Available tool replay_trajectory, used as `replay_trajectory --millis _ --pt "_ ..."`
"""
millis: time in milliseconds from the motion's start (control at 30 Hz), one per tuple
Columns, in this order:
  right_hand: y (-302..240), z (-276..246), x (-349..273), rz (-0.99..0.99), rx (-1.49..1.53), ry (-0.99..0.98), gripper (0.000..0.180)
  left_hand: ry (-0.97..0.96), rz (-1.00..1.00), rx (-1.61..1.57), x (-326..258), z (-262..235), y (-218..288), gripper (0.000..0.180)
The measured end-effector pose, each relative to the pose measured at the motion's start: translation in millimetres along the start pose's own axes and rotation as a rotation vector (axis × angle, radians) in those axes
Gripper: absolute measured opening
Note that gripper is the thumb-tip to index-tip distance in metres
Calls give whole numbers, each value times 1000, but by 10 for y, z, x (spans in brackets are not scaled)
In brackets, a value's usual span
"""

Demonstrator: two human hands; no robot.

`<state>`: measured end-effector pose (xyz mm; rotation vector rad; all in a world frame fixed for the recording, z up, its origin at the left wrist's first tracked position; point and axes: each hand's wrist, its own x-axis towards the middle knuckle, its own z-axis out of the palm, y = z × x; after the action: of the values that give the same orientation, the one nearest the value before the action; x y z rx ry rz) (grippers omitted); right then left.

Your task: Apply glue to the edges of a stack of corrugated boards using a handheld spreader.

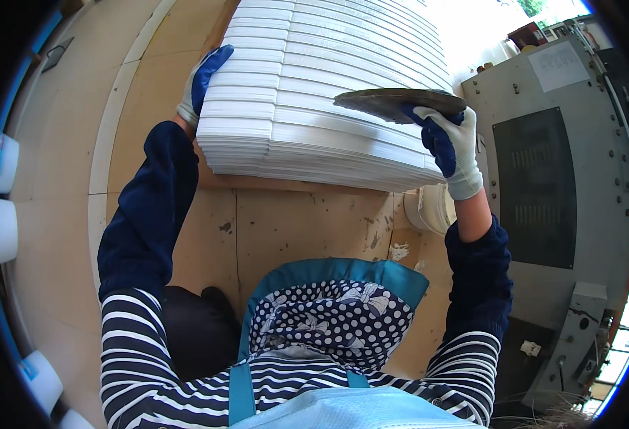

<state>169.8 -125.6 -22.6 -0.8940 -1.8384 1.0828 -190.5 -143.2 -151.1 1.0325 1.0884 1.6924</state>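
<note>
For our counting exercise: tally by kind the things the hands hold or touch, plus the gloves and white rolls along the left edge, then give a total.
Gloves: 2 (left hand, right hand)
White sheet stack: 1
Dark flat disc: 1
White rolls: 4 at least partly visible
Total: 8

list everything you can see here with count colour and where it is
stack of flat sheets: one tall pile, white, upper centre, held between both hands
flat disc: one, dark and worn, on the right side of the stack, gripped by the right hand
machine cabinet: one, grey with a dark vent panel, right side
paper notice: one, white, on top of the cabinet
rolls: several, white, along the left rim
bucket-like container: one, white, under the stack's right end
floor: tan panels, stained, centre
apron: one, teal edge with a dotted navy print, lower centre
left hand: white and blue glove, pressed on the stack's left edge
right hand: white and blue glove, holding the disc
</note>
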Motion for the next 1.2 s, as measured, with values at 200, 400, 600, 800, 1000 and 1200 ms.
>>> replay_trajectory --millis 200,400,600,800,1000,1200 --pt "72 -23 15 16 1 -14 13 -2 97 65 -4 50 24 34" --pt "170 -26 47 7 143 -32 12 29 -101 -164 60 22 -32 33" --pt "-13 258 317 -126 75 -10 10 5 238 136 64 -136 -118 32" --pt "-108 644 404 -248 -124 -90 10 -25 70 52 29 -162 -61 33" --pt "-41 676 409 -270 -138 -83 11 -66 74 -12 5 -97 -56 34" --pt "-59 757 394 -318 -272 -150 13 -53 46 -52 6 -148 -48 34"
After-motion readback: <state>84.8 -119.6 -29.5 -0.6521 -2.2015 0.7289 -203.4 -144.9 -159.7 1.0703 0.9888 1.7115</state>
